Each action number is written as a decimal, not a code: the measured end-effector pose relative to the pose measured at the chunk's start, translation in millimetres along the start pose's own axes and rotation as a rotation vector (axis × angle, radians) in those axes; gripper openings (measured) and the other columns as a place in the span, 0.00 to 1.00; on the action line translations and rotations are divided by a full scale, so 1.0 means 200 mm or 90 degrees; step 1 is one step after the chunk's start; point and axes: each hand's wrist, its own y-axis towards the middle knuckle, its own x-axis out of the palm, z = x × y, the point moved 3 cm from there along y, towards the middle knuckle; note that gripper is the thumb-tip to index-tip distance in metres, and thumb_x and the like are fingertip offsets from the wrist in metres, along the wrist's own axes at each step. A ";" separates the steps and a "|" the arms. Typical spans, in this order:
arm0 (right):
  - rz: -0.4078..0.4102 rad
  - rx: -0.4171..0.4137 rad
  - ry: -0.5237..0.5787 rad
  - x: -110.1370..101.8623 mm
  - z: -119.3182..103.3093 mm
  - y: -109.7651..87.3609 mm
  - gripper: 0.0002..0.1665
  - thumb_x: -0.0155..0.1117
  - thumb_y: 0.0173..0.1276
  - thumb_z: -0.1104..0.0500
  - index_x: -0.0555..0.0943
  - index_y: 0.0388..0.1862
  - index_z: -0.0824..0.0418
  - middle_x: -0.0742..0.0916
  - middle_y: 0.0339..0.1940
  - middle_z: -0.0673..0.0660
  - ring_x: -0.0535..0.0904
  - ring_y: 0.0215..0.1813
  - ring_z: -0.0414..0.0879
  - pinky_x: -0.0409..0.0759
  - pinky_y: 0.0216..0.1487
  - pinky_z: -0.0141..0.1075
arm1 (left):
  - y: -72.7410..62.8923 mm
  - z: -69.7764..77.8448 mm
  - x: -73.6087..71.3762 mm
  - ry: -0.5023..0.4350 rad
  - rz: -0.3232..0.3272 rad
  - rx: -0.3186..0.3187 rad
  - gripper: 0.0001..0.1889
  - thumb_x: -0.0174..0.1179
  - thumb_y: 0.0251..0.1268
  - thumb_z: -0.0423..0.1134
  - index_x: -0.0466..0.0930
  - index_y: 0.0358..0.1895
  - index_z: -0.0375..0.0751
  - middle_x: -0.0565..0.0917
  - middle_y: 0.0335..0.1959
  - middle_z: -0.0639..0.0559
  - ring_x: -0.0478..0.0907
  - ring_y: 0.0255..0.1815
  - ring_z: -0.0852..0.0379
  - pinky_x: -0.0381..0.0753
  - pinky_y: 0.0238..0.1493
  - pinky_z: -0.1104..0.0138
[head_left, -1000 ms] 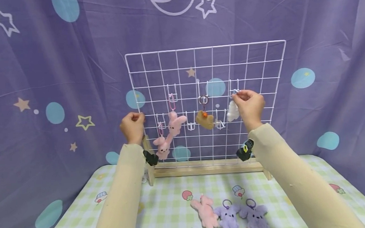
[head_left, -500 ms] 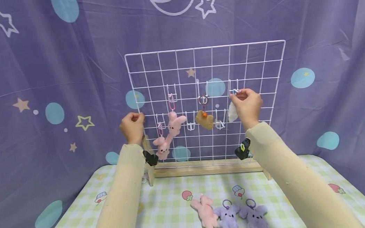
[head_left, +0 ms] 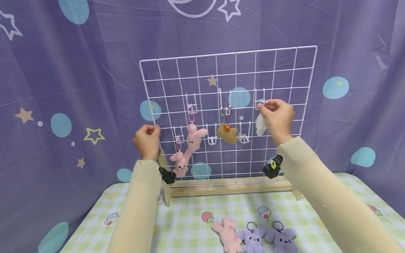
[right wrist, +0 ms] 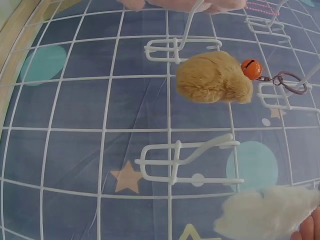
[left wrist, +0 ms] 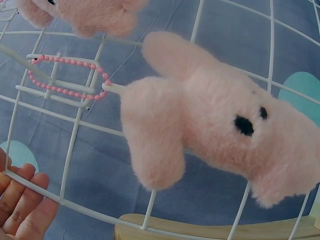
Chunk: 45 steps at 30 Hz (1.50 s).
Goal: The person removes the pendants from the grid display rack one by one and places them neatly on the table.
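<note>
My left hand (head_left: pixel 147 141) grips the left edge of a white wire grid rack (head_left: pixel 227 53); in the left wrist view its fingers (left wrist: pixel 25 210) lie behind the outer wire. At the upper right hook, my right hand (head_left: pixel 278 120) pinches the light blue loop of a white plush keychain (head_left: pixel 261 125). The plush dangles under the fingertips, partly covered by the hand. Two pink bunny keychains, an upper one (head_left: pixel 193 136) and a lower one (head_left: pixel 179 164), hang by pink bead chains near the left hand. Between the hands hangs a brown plush keychain (head_left: pixel 227 134) with an orange bell.
Two bare hooks, one at centre (head_left: pixel 212 140) and one to its right (head_left: pixel 245 138), sit on the grid's lower row. A wooden base (head_left: pixel 230 188) supports the grid. On the checked tablecloth lie a pink plush (head_left: pixel 228 237) and two purple plush keychains, left (head_left: pixel 253 244) and right (head_left: pixel 285 245).
The right hand shifts slightly left, then back right, at the upper right hook, and the white plush swings with it. The left hand stays at the grid's edge.
</note>
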 end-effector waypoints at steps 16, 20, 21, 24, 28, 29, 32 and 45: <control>-0.017 -0.046 0.043 -0.08 -0.04 -0.04 0.15 0.70 0.56 0.61 0.83 0.37 0.71 0.84 0.27 0.53 0.76 0.25 0.29 0.73 0.30 0.21 | 0.00 0.00 0.00 0.003 -0.004 0.004 0.09 0.62 0.58 0.40 0.83 0.28 0.36 0.85 0.26 0.42 0.78 0.26 0.49 0.69 0.30 0.69; -0.029 -0.051 0.039 -0.10 -0.05 -0.04 0.15 0.70 0.57 0.60 0.83 0.38 0.72 0.83 0.26 0.50 0.76 0.26 0.29 0.74 0.31 0.21 | 0.00 0.00 0.01 0.003 -0.002 0.006 0.09 0.62 0.59 0.40 0.83 0.29 0.36 0.85 0.26 0.42 0.79 0.26 0.48 0.69 0.31 0.68; -0.029 -0.050 0.035 -0.10 -0.05 -0.04 0.15 0.70 0.57 0.60 0.83 0.38 0.71 0.83 0.26 0.49 0.76 0.26 0.29 0.74 0.31 0.21 | 0.00 0.01 0.01 0.002 -0.002 0.006 0.10 0.62 0.59 0.40 0.83 0.29 0.36 0.85 0.26 0.42 0.79 0.26 0.48 0.69 0.31 0.68; -0.027 -0.047 0.032 -0.12 -0.05 -0.04 0.15 0.70 0.57 0.60 0.83 0.39 0.70 0.82 0.24 0.43 0.77 0.26 0.29 0.74 0.32 0.21 | 0.00 0.01 0.01 0.002 -0.004 0.004 0.10 0.61 0.59 0.40 0.83 0.29 0.36 0.85 0.26 0.42 0.79 0.26 0.49 0.68 0.30 0.69; -0.036 -0.046 0.032 -0.14 -0.06 -0.05 0.16 0.70 0.57 0.59 0.83 0.40 0.70 0.81 0.23 0.39 0.78 0.27 0.29 0.75 0.33 0.21 | 0.00 0.00 0.01 -0.001 -0.004 0.001 0.10 0.61 0.59 0.40 0.83 0.29 0.35 0.85 0.26 0.42 0.78 0.26 0.49 0.68 0.30 0.69; -0.040 -0.045 0.037 -0.14 -0.07 -0.05 0.16 0.71 0.57 0.59 0.83 0.40 0.70 0.81 0.23 0.39 0.78 0.28 0.29 0.75 0.33 0.22 | 0.00 0.00 0.01 0.000 -0.004 0.001 0.10 0.61 0.59 0.40 0.83 0.29 0.35 0.85 0.26 0.42 0.78 0.26 0.49 0.68 0.30 0.69; -0.051 -0.030 0.056 -0.16 -0.07 -0.07 0.17 0.71 0.56 0.59 0.83 0.40 0.70 0.82 0.24 0.38 0.79 0.29 0.30 0.76 0.33 0.21 | 0.00 0.00 0.00 0.000 -0.003 0.001 0.10 0.62 0.59 0.40 0.83 0.29 0.35 0.84 0.26 0.41 0.78 0.26 0.48 0.68 0.30 0.69; -0.189 0.061 0.164 -0.26 -0.05 -0.24 0.10 0.71 0.57 0.56 0.83 0.36 0.58 0.86 0.27 0.39 0.80 0.32 0.32 0.76 0.35 0.22 | 0.00 0.00 0.00 -0.009 -0.003 -0.006 0.09 0.62 0.58 0.39 0.83 0.29 0.35 0.85 0.26 0.42 0.79 0.26 0.51 0.69 0.29 0.70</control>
